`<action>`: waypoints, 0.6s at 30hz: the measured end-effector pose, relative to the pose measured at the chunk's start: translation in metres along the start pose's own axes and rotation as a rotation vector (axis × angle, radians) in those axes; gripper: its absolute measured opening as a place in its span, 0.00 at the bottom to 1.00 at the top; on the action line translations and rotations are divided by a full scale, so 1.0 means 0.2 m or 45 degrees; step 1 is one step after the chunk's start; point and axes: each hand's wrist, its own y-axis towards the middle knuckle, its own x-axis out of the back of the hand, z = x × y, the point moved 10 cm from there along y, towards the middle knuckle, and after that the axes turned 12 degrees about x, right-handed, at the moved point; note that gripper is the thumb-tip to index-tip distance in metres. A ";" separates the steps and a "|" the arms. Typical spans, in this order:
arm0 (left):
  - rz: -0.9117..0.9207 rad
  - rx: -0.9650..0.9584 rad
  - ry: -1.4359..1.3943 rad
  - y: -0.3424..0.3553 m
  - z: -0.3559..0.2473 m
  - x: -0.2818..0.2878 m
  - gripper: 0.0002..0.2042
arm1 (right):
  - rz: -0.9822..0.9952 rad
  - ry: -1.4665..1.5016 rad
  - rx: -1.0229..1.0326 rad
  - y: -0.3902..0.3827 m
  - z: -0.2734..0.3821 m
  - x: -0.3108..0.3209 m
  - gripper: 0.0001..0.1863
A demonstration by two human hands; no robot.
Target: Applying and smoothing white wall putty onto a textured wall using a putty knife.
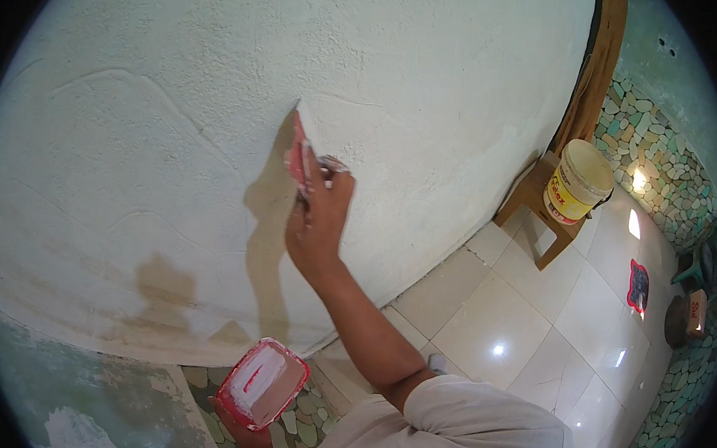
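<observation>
My right hand [319,222] grips a red putty scraper [296,156], its fingers wrapped round the tool. The scraper's edge meets the white, rough-coated wall [191,140], near a patch of bumpy texture. Lower down, my left hand [240,437] supports a red rectangular tub [303,382] from its left and underside; most of those fingers are hidden behind it. White putty [252,375] is smeared inside the tub. Raised ridges run across the wall to the left of the scraper, and my arm casts a shadow there.
At right, a bucket [578,184] stands on a small brown stool [533,189] against the wall. Beyond lie a pebble-stone wall [651,135], a wooden frame [597,74] and a dark red-edged item [638,288] on the shiny tiled floor [505,307].
</observation>
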 end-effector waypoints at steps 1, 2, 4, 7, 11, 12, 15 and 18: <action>0.078 0.016 -0.005 0.02 0.00 -0.02 0.31 | -0.073 0.022 -0.013 -0.02 -0.05 0.06 0.35; 0.091 0.020 -0.007 0.02 0.00 -0.04 0.31 | -0.146 0.044 -0.025 -0.04 -0.10 0.12 0.34; -0.184 -0.070 0.296 -0.02 -0.04 -0.01 0.30 | -0.292 -0.135 0.004 -0.02 -0.20 0.27 0.31; 0.095 -0.101 0.268 0.01 -0.05 -0.05 0.30 | -0.238 -0.210 -0.267 0.02 -0.41 0.33 0.30; 0.097 -0.060 0.175 0.08 -0.01 0.05 0.30 | -0.171 -0.304 -0.055 0.09 -0.31 0.20 0.28; 0.014 -0.147 0.330 0.08 -0.02 0.09 0.30 | -0.147 -0.243 -0.066 0.10 -0.23 0.14 0.28; 0.030 -0.178 0.375 0.08 -0.07 0.02 0.30 | -0.006 -0.099 -0.026 0.14 -0.01 0.00 0.34; 0.054 -0.169 0.302 0.08 -0.06 0.02 0.29 | 0.025 -0.001 0.031 0.11 0.09 0.00 0.34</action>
